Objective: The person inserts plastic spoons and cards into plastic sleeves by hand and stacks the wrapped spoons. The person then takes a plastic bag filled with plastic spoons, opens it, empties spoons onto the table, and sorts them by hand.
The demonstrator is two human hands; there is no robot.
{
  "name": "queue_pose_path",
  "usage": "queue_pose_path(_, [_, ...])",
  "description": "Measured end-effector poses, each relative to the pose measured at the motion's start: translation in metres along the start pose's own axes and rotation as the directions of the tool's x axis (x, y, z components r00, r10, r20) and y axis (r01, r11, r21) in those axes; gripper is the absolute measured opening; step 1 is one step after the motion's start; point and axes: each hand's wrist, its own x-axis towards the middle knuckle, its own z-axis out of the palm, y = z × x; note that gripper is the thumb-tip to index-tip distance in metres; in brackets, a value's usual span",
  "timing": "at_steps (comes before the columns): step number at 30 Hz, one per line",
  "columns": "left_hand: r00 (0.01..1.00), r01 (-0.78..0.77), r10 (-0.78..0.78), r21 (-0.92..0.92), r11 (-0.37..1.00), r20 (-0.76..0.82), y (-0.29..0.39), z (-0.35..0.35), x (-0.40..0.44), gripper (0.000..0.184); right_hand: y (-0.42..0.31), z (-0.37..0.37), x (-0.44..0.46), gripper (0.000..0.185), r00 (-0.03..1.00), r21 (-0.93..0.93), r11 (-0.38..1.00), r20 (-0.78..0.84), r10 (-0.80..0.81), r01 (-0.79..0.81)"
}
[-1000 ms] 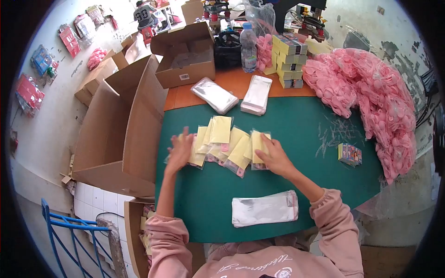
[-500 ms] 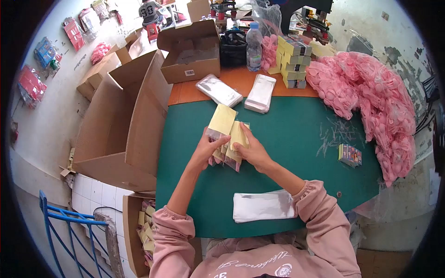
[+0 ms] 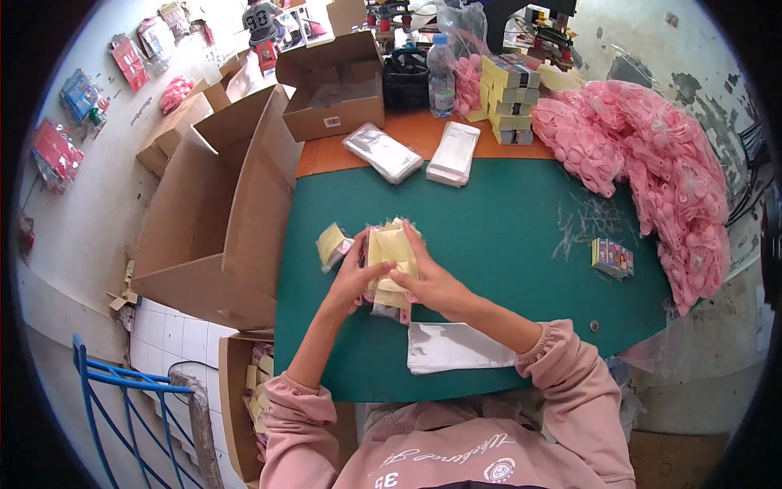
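Between both hands is a stack of clear-bagged packets point(image 3: 389, 248) with yellow cards and pink pieces inside. My left hand point(image 3: 352, 281) holds its left side, thumb across the top card. Around its right side my right hand point(image 3: 436, 287) is closed, thumb on the cards and fingers along the far edge. One more packet point(image 3: 331, 244) with a yellow card lies tilted just left of my left hand. Near my right forearm rests a pile of clear plastic bags point(image 3: 456, 349). The undersides of the stacked packets are hidden.
The green table point(image 3: 505, 220) bears a heap of bagged pink items point(image 3: 643, 155) and a small stack of printed cards point(image 3: 612, 257) at right. Tall card stacks point(image 3: 511, 98), a water bottle point(image 3: 441, 77) and bag bundles point(image 3: 454, 153) stand behind. A large open carton point(image 3: 191, 220) adjoins the left edge.
Both hands have come closer to me with the packets, which are now gathered into one stack. A single packet now lies apart at the left.
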Motion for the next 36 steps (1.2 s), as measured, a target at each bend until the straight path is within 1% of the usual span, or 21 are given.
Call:
queue_pose_path(2, [1.0,-0.008,0.009,-0.028,1.0,0.025,-0.001,0.0,-0.001,0.07,-0.016,-0.007,-0.014,0.087,1.0,0.389,0.921,0.021,-0.012,0.003])
queue_pose_path(3, [1.0,-0.009,0.009,-0.028,1.0,0.024,-0.002,0.001,-0.002,0.07,-0.009,-0.008,-0.014,0.087,1.0,0.389,0.921,0.021,-0.013,0.003])
queue_pose_path(5, [0.997,-0.06,0.069,-0.16,0.985,0.047,-0.001,0.008,-0.002,0.07,0.001,-0.007,-0.012,0.089,0.97,0.21,0.969,-0.228,-0.079,0.128])
queue_pose_path(6, [0.996,-0.062,0.071,-0.159,0.985,0.049,0.0,0.013,-0.005,0.07,0.004,-0.01,-0.013,0.089,0.97,0.209,0.969,-0.231,-0.081,0.131])
queue_pose_path(8, [1.0,0.028,-0.026,-0.293,0.956,0.008,0.01,0.027,-0.017,0.072,-0.015,-0.014,-0.021,0.086,0.984,0.47,0.881,-0.174,0.032,0.055])
queue_pose_path(10, [0.998,0.06,-0.054,-0.324,0.944,0.026,0.01,0.027,-0.022,0.067,-0.021,-0.016,-0.02,0.084,0.988,0.475,0.878,-0.151,0.019,0.056])
queue_pose_path(12, [0.978,0.209,-0.183,-0.413,0.886,0.102,0.005,0.022,-0.024,0.058,-0.025,-0.016,-0.02,0.083,0.992,0.48,0.876,-0.129,0.011,0.053])
queue_pose_path(13, [0.978,0.209,-0.182,-0.414,0.886,0.104,0.009,0.021,-0.028,0.058,-0.027,-0.014,-0.018,0.081,0.996,0.455,0.887,-0.08,-0.043,0.075])
queue_pose_path(15, [0.996,-0.018,-0.014,-0.347,0.938,-0.091,0.02,0.016,-0.039,0.04,-0.033,-0.009,-0.013,0.079,0.995,0.434,0.896,-0.03,-0.091,0.095])
queue_pose_path(17, [0.987,-0.042,-0.011,-0.326,0.944,-0.159,0.014,-0.007,-0.035,0.04,-0.043,-0.003,0.0,0.058,0.985,0.357,0.931,0.17,0.021,-0.081])
queue_pose_path(19, [0.973,-0.06,-0.009,-0.293,0.954,-0.229,0.0,-0.029,-0.031,0.04,-0.042,0.01,0.028,0.05,0.981,0.329,0.94,0.191,0.024,-0.087])
queue_pose_path(21, [0.901,-0.119,0.181,0.178,0.977,-0.394,-0.011,-0.049,-0.025,0.042,-0.022,0.034,0.058,0.043,0.976,0.303,0.95,0.216,0.012,-0.079])
queue_pose_path(22, [0.898,-0.121,0.188,0.188,0.975,-0.397,-0.013,-0.056,-0.024,0.042,-0.002,0.049,0.076,0.04,0.982,0.362,0.931,0.186,-0.02,-0.049])
queue_pose_path(24, [0.914,-0.134,0.117,-0.017,0.991,-0.389,-0.016,-0.065,-0.026,0.047,-0.002,0.055,0.082,0.038,0.987,0.419,0.908,0.155,-0.05,-0.02])
queue_pose_path(26, [0.931,-0.098,0.061,-0.086,0.991,-0.36,-0.005,-0.067,-0.029,0.048,-0.025,0.048,0.068,0.034,0.951,0.405,0.877,0.264,0.159,-0.259])
queue_pose_path(28, [0.948,-0.066,0.013,-0.156,0.986,-0.318,0.006,-0.069,-0.032,0.049,-0.023,0.048,0.068,0.034,0.944,0.407,0.869,0.28,0.175,-0.282])
queue_pose_path(30, [0.958,-0.002,-0.088,-0.315,0.949,-0.272,0.01,-0.072,-0.037,0.052,-0.019,0.052,0.065,0.035,0.935,0.409,0.858,0.295,0.197,-0.31])
queue_pose_path(31, [0.956,-0.024,-0.093,-0.39,0.92,-0.277,0.006,-0.074,-0.039,0.051,-0.021,0.058,0.061,0.034,0.958,0.46,0.858,0.263,0.112,-0.226])
queue_pose_path(32, [0.957,-0.021,-0.096,-0.397,0.917,-0.272,0.006,-0.078,-0.048,0.051,-0.021,0.065,0.058,0.033,0.974,0.507,0.85,0.226,0.027,-0.142])
queue_pose_path(34, [0.965,0.036,-0.089,-0.208,0.977,-0.249,0.01,-0.088,-0.073,0.05,-0.019,0.081,0.055,0.038,0.99,0.499,0.864,0.143,-0.01,-0.064])
queue_pose_path(36, [0.912,-0.067,-0.054,-0.277,0.958,-0.407,0.0,-0.086,-0.092,0.048,-0.047,0.083,0.037,0.048,0.966,0.26,0.954,0.242,0.087,-0.151])
